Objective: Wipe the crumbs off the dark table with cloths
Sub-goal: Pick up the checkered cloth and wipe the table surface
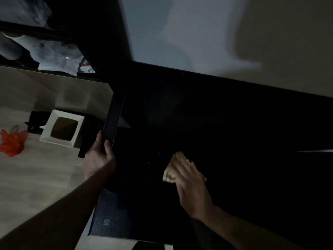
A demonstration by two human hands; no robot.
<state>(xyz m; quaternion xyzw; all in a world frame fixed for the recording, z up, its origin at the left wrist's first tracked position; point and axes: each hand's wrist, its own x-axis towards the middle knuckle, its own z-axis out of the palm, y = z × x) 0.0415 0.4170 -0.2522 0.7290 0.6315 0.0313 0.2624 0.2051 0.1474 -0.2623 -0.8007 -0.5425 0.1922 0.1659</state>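
The dark table (234,123) fills the middle and right of the head view. My right hand (191,184) lies flat on a crumpled tan cloth (169,175), pressing it to the tabletop near the front left. A few pale crumbs (148,162) lie just left of the cloth. My left hand (99,156) grips a flat dark panel (113,116) that stands along the table's left edge, thumb on its inner face.
A white square bin (62,130) stands on the pale floor to the left, with an orange plastic bag (10,141) further left. A dark shelf with white bags (54,55) is at the upper left. A pale wall (216,33) runs behind the table.
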